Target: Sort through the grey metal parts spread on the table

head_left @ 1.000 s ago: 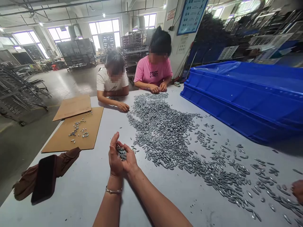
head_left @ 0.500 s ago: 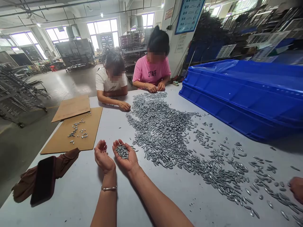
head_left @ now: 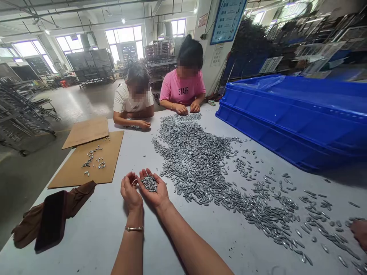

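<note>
My right hand (head_left: 159, 195) is palm up and cupped around a handful of small silver-grey spindle-shaped metal pieces (head_left: 149, 184), pointed at both ends. Close against its left side, my left hand (head_left: 132, 193) is half curled, palm turned toward the right hand; no piece shows in it. Both hands are just above the white table (head_left: 163, 244). To their right spreads a large heap of the same metal pieces (head_left: 197, 160), thinning toward the lower right.
Blue crates (head_left: 286, 122) are stacked at the right. Cardboard sheets (head_left: 111, 160) with several pieces lie at the left, near a phone (head_left: 51, 217) on a brown cloth (head_left: 82, 194). Two people sit across the table, hands by the heap. Another hand (head_left: 359, 231) shows at the right edge.
My left hand has moved right, up against my right hand, and its fingers are more curled. Across the table, the left person's hand has drawn back from the heap.
</note>
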